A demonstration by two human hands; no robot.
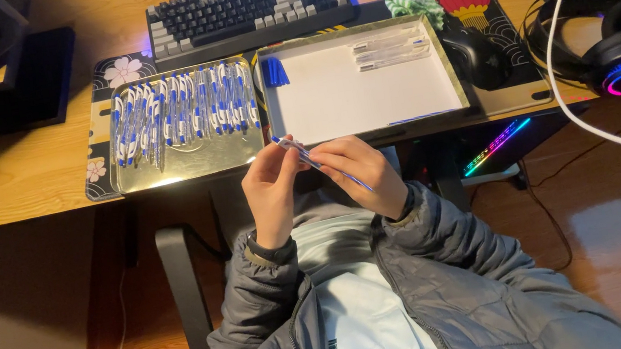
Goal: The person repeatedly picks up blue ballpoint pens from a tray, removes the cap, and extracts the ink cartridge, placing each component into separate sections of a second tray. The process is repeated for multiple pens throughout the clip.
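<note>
My left hand [274,192] & right hand [364,175] both pinch one blue-white pen [315,161] over my lap, w/ the gold tray [133,180] of pens just beyond, white box [364,92] beside it, keyboard [249,7] farthest.

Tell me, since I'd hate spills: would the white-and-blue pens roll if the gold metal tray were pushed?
Probably little: the white-and-blue pens lie packed side by side. The gold metal tray has a raised rim, likely containing them. They look slim and light, so may rattle.

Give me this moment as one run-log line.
left hand: grips pen | right hand: grips same pen | metal tray: rows of pens | white tray: few parts | keyboard behind
</note>
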